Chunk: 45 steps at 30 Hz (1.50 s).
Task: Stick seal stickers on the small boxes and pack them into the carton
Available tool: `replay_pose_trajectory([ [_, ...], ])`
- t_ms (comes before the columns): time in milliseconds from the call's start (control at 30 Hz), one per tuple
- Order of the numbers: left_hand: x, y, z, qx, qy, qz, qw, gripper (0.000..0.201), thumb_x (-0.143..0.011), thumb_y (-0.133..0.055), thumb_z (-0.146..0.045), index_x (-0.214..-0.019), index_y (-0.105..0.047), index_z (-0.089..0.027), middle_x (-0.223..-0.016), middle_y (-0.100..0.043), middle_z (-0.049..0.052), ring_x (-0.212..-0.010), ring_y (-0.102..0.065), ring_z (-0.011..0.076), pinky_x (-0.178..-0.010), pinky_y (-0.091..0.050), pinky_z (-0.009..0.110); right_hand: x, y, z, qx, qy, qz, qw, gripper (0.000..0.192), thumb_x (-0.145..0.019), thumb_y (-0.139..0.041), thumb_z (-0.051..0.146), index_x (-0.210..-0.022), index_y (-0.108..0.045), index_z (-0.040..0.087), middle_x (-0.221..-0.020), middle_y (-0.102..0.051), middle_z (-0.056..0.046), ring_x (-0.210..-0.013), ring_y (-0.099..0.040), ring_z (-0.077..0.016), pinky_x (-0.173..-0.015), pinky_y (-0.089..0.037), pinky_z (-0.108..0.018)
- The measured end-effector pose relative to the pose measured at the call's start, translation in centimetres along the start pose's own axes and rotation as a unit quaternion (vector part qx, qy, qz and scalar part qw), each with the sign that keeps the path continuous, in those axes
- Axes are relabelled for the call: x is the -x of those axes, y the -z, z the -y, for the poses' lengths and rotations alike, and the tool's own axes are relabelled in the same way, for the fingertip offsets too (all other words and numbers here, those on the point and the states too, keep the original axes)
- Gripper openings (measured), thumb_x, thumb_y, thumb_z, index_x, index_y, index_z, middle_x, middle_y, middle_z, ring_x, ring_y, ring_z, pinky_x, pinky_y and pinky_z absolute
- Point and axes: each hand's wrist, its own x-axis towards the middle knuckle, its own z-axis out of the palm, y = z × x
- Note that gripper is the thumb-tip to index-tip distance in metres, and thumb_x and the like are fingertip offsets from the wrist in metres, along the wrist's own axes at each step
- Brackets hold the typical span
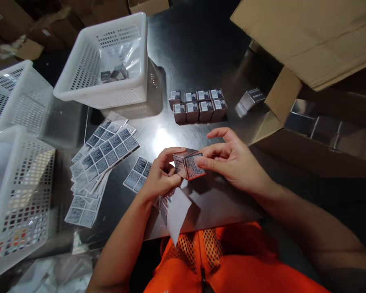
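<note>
Box between left fingers — right fingers seemingly against its label.

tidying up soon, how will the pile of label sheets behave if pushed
The label sheets probably bend easily, looking thin. Fanned unevenly, they'd likely slide apart; the shiny table may help them slip.

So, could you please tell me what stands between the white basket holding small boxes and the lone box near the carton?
Eight small boxes in two rows stand there, as the head view shows.
</note>
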Motion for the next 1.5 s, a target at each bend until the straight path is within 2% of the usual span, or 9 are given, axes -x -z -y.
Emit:
replay_pose_trajectory([
  [333,0.3,-0.1,-0.1,-0.031,-0.005,0.004,1.000,0.056,-0.068,-0.075,-0.010,-0.120,-0.067,-0.028,-0.100,-0.073,-0.001,-0.044,-0.029,-0.0016,-0.041,-0.020,0.016,-0.2,0.0,-0.6,0.053,0.062,-0.099,0.992,0.077,-0.052,-0.099,0.034,-0.108,-0.047,0.027,-0.066,-0.049,0.012,-0.072,-0.072,-0.0192,-0.066,-0.062,-0.030],
  [567,0.5,0.2,-1.0,0.098,0.023,0.044,0.994,0.061,-0.067,-0.086,-0.038,-0.126,-0.071,-0.028,-0.111,-0.076,0.006,-0.041,-0.039,0.0002,-0.041,-0.035,0.017,-1.7,1.0,-1.1,0.012,-0.027,0.111,0.993,0.070,-0.063,-0.092,0.027,-0.126,-0.062,0.022,-0.115,-0.068,-0.005,-0.095,-0.073,-0.0181,-0.080,-0.063,-0.034],
  [733,0.3,0.1,-1.2,0.117,0.027,0.005,0.993,0.041,-0.076,-0.085,-0.040,-0.115,-0.078,-0.030,-0.111,-0.079,0.004,-0.099,-0.074,0.0208,-0.089,-0.060,0.032,-1.2,0.5,-1.1,0.013,-0.007,0.130,0.991,0.054,-0.073,-0.087,0.028,-0.124,-0.071,0.021,-0.115,-0.075,-0.005,-0.093,-0.074,-0.0166,-0.084,-0.063,-0.032],
  [1033,0.5,-0.5,-1.6,0.043,0.029,-0.051,0.997,0.052,-0.066,-0.089,-0.046,-0.112,-0.080,-0.025,-0.117,-0.079,0.009,-0.098,-0.074,0.0270,-0.077,-0.062,0.034,-1.1,0.7,-1.0,0.126,0.106,0.162,0.973,0.067,-0.074,-0.085,0.027,-0.138,-0.066,0.021,-0.128,-0.069,-0.007,-0.099,-0.071,-0.0155,-0.079,-0.062,-0.026],
  [1167,0.7,0.4,-1.6,0.009,0.034,-0.093,0.995,0.068,-0.073,-0.082,-0.042,-0.139,-0.066,-0.032,-0.138,-0.070,0.011,-0.062,-0.063,0.0109,-0.052,-0.054,0.024,1.9,2.6,1.9,0.301,0.305,-0.003,0.903,0.051,-0.087,-0.076,0.027,-0.137,-0.067,0.024,-0.124,-0.068,-0.008,-0.112,-0.067,-0.0202,-0.091,-0.062,-0.033],
  [1267,0.8,1.1,-1.4,-0.009,0.025,-0.093,0.995,0.066,-0.079,-0.074,-0.049,-0.142,-0.062,-0.031,-0.144,-0.066,0.014,-0.044,-0.037,0.0007,-0.038,-0.035,0.019,5.5,5.9,4.5,0.390,0.382,-0.279,0.790,0.041,-0.090,-0.072,0.027,-0.131,-0.069,0.029,-0.126,-0.067,-0.008,-0.116,-0.065,-0.0249,-0.099,-0.061,-0.042],
  [1367,0.9,1.1,-1.3,-0.010,0.026,-0.089,0.996,0.067,-0.081,-0.068,-0.060,-0.139,-0.063,-0.027,-0.142,-0.067,0.017,-0.042,-0.029,-0.0003,-0.036,-0.024,0.019,7.6,11.0,6.0,0.427,0.352,-0.489,0.674,0.044,-0.085,-0.075,0.027,-0.128,-0.068,0.023,-0.128,-0.064,-0.012,-0.111,-0.067,-0.0287,-0.098,-0.061,-0.047],
  [1433,1.0,0.8,-1.3,-0.014,0.032,-0.087,0.996,0.068,-0.078,-0.069,-0.062,-0.135,-0.065,-0.024,-0.138,-0.069,0.017,-0.041,-0.029,0.0005,-0.036,-0.023,0.020,7.4,14.3,6.2,0.450,0.305,-0.523,0.656,0.045,-0.080,-0.076,0.025,-0.124,-0.066,0.019,-0.122,-0.064,-0.014,-0.104,-0.067,-0.0277,-0.094,-0.062,-0.046],
  [1500,1.1,0.5,-1.4,-0.023,0.035,-0.089,0.995,0.068,-0.076,-0.070,-0.061,-0.132,-0.065,-0.023,-0.134,-0.071,0.016,-0.041,-0.028,0.0015,-0.036,-0.024,0.021,6.2,16.7,6.1,0.465,0.245,-0.505,0.685,0.042,-0.076,-0.077,0.024,-0.116,-0.065,0.019,-0.116,-0.063,-0.013,-0.098,-0.067,-0.0261,-0.087,-0.063,-0.044],
])
